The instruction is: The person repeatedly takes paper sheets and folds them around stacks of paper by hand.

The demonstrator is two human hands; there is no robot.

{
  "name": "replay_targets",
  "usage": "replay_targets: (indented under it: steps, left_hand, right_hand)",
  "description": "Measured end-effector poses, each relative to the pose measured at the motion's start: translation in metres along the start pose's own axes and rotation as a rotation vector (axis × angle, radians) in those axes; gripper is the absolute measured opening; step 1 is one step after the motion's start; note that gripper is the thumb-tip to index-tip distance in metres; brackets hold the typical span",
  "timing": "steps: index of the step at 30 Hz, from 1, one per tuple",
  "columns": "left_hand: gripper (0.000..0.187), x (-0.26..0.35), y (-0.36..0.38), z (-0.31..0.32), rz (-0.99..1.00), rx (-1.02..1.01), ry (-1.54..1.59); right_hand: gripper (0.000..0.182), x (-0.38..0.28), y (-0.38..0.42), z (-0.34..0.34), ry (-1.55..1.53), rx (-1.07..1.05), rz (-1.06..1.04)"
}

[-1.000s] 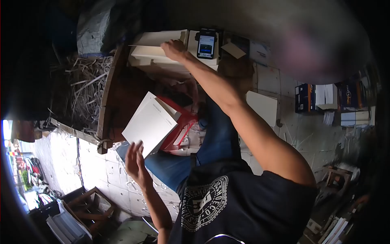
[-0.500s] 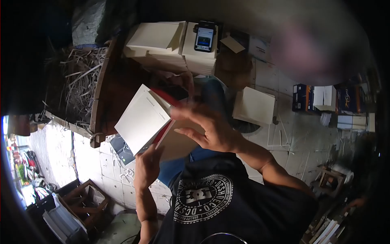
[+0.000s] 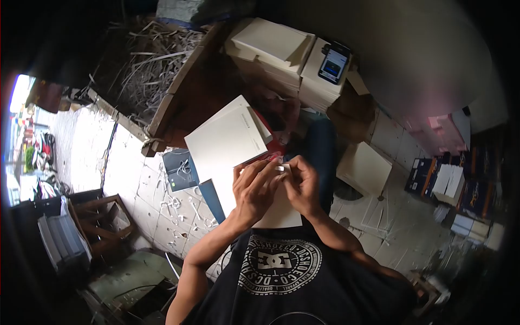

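My left hand (image 3: pixel 253 187) and my right hand (image 3: pixel 302 186) meet in front of my chest, fingers bent and pressed together. Between the fingertips shows a small white piece (image 3: pixel 280 168), too small to name. Just beyond the hands, a pale paper booklet (image 3: pixel 225 142) with small print near one edge lies tilted, slightly fanned, on something red. Under my hands, close to the shirt, is a cream sheet or board (image 3: pixel 279 208). My left hand's knuckles overlap the booklet's near edge; neither hand clearly grips it.
Tall stacks of cream paper (image 3: pixel 269 40) stand ahead, a phone (image 3: pixel 334 64) on one. More paper (image 3: pixel 364 169) lies to the right, by boxes (image 3: pixel 422 174). A wooden-edged bin of paper strips (image 3: pixel 157 70) stands left; paper scraps (image 3: pixel 187 211) litter the tiles.
My right hand has come away from the booklet's edge and my left from its lower corner; both now meet at the fingertips. The booklet now rests lower, and the view has turned.
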State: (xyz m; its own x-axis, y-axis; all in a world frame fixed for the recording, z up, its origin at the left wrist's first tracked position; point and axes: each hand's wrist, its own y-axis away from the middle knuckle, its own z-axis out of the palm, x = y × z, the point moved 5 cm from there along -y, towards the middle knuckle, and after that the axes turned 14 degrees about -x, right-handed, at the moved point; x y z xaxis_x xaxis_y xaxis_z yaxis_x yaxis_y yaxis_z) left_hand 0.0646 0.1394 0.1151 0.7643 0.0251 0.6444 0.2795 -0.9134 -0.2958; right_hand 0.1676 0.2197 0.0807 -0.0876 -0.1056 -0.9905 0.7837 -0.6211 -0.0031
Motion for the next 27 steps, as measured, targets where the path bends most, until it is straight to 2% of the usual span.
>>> replay_targets:
  steps: [1, 4, 5, 6, 7, 8, 9, 10, 11, 12, 13, 14, 16, 17, 19, 20, 21, 22, 23, 24, 25, 27]
  left_hand:
    - [0.041, -0.002, -0.005, 0.0, -0.051, -0.009, 0.052]
    - [0.03, -0.01, -0.019, -0.008, 0.05, 0.015, 0.124]
    - [0.028, -0.015, -0.024, -0.011, 0.162, 0.032, 0.089]
    - [0.027, -0.021, -0.031, -0.023, 0.229, 0.059, 0.051]
    - [0.027, -0.029, -0.038, -0.037, 0.298, 0.083, 0.014]
    - [0.025, -0.046, -0.047, -0.061, 0.317, 0.142, -0.064]
    - [0.02, -0.075, -0.058, -0.091, 0.346, 0.305, -0.179]
    - [0.014, -0.104, -0.069, -0.125, 0.293, 0.324, -0.422]
    - [0.009, -0.125, -0.083, -0.159, 0.231, 0.417, -0.441]
    - [0.007, -0.175, -0.093, -0.191, 0.075, 0.451, -0.554]
    - [0.023, -0.235, -0.097, -0.222, -0.091, 0.437, -0.439]
    - [0.03, -0.277, -0.094, -0.246, -0.174, 0.568, -0.795]
    - [0.039, -0.275, -0.077, -0.258, -0.261, 0.754, -1.122]
    - [0.042, -0.27, -0.069, -0.26, -0.259, 0.821, -1.09]
    - [0.042, -0.25, -0.046, -0.243, -0.284, 0.772, -0.741]
    - [0.038, -0.248, -0.029, -0.224, -0.314, 0.657, -0.426]
    - [0.031, -0.244, -0.007, -0.2, -0.274, 0.602, -0.41]
    - [0.024, -0.237, 0.017, -0.178, -0.379, 0.537, -0.253]
    - [0.017, -0.217, 0.038, -0.16, -0.434, 0.465, -0.16]
    - [0.012, -0.206, 0.06, -0.144, -0.427, 0.515, -0.106]
    - [0.009, -0.205, 0.087, -0.126, -0.557, 0.501, 0.002]
    - [0.01, -0.173, 0.118, -0.101, -0.635, 0.382, 0.042]
  right_hand:
    - [0.011, -0.004, -0.001, -0.001, -0.015, -0.013, -0.001]
    - [0.013, 0.002, -0.008, -0.005, -0.1, -0.037, 0.046]
    - [0.014, -0.002, -0.009, -0.006, -0.129, -0.047, 0.088]
    - [0.005, -0.01, -0.01, -0.006, -0.081, -0.012, 0.025]
    - [0.007, -0.013, -0.006, -0.026, 0.282, -0.003, -0.08]
    - [0.011, -0.021, -0.002, -0.047, 0.422, 0.084, -0.096]
    - [0.013, -0.031, 0.007, -0.073, 0.475, 0.19, -0.069]
    - [0.015, -0.03, 0.018, -0.104, 0.219, 0.24, 0.01]
    - [0.013, -0.031, 0.029, -0.135, 0.157, 0.203, -0.106]
    - [0.018, -0.042, 0.033, -0.151, 0.056, 0.148, -0.197]
    - [0.028, -0.051, 0.034, -0.161, -0.084, 0.083, -0.228]
    - [0.036, -0.045, 0.045, -0.186, -0.163, 0.041, -0.325]
    - [0.043, -0.039, 0.034, -0.185, -0.241, 0.126, -0.382]
    - [0.038, -0.031, 0.021, -0.175, -0.194, 0.163, -0.359]
    - [0.031, -0.027, -0.011, -0.142, -0.101, 0.236, -0.308]
    - [0.033, -0.009, -0.031, -0.132, 0.34, 0.088, -0.225]
    - [0.036, 0.009, -0.049, -0.121, 0.776, -0.038, -0.22]
    - [0.023, 0.039, -0.057, -0.103, 0.228, -0.078, -0.064]
    - [0.011, 0.07, -0.061, -0.085, -0.329, 0.016, 0.059]
    - [0.009, 0.068, -0.069, -0.067, -0.377, 0.007, 0.062]
    - [0.009, 0.07, -0.078, -0.055, -0.426, 0.001, 0.069]
    - [0.008, 0.079, -0.087, -0.041, -0.201, 0.075, 0.01]
